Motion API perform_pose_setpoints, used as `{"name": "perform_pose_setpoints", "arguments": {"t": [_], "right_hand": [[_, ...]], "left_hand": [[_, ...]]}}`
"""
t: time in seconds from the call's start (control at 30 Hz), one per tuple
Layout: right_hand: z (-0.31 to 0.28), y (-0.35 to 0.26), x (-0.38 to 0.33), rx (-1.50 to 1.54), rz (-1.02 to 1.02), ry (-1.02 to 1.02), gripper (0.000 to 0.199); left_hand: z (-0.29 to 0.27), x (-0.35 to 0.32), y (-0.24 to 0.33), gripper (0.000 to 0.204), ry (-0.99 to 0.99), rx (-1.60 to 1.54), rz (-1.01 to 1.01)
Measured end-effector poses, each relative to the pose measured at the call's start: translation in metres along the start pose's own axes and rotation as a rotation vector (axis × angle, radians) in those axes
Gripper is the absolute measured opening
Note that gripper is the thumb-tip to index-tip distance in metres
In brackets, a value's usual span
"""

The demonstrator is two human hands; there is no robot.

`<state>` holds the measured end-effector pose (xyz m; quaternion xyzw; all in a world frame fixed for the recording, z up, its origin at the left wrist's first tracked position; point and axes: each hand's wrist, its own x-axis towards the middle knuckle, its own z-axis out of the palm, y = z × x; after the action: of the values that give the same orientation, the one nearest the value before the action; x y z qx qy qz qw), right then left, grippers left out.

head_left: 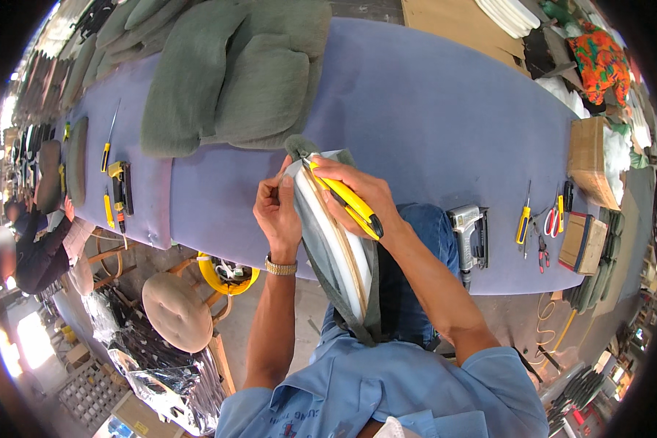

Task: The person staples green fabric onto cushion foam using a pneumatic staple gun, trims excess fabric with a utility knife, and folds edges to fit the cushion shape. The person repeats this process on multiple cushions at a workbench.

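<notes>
A narrow seat pad (354,266) stands on edge against my lap, its far end over the table. White foam and a thin wooden board show along its open side, with grey-green fabric (315,219) around them. My left hand (279,208) pinches the loose fabric edge near the far tip. In my right hand (365,186) is a yellow and black utility knife (356,208), its front end at the fabric close to my left fingertips. The blade itself is too small to make out.
Grey-green padded covers (219,80) lie at the back of the blue padded table (431,102). A staple gun (469,237), screwdriver (524,223), scissors (552,220) and pliers (543,255) lie right; another staple gun (120,190) lies left. Below are a yellow bucket (252,283) and round cushion (177,310). A person (44,248) works far left.
</notes>
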<state>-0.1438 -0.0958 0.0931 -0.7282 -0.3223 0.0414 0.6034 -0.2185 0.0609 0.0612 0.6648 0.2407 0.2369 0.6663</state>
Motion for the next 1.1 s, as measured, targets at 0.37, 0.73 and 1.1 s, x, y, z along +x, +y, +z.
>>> {"name": "perform_pose_setpoints", "arguments": {"t": [0.37, 0.73, 1.1], "right_hand": [[0.006, 0.000, -0.004, -0.091, -0.104, 0.084, 0.036], [0.002, 0.004, -0.001, 0.009, -0.147, 0.125, 0.036], [0.001, -0.010, 0.009, -0.051, -0.156, 0.083, 0.037]], "left_hand": [[-0.004, 0.000, -0.006, 0.016, 0.044, -0.111, -0.058], [0.007, 0.008, 0.021, 0.027, -0.044, 0.607, 0.461], [0.010, 0.002, 0.019, 0.038, -0.090, 0.633, 0.448]]}}
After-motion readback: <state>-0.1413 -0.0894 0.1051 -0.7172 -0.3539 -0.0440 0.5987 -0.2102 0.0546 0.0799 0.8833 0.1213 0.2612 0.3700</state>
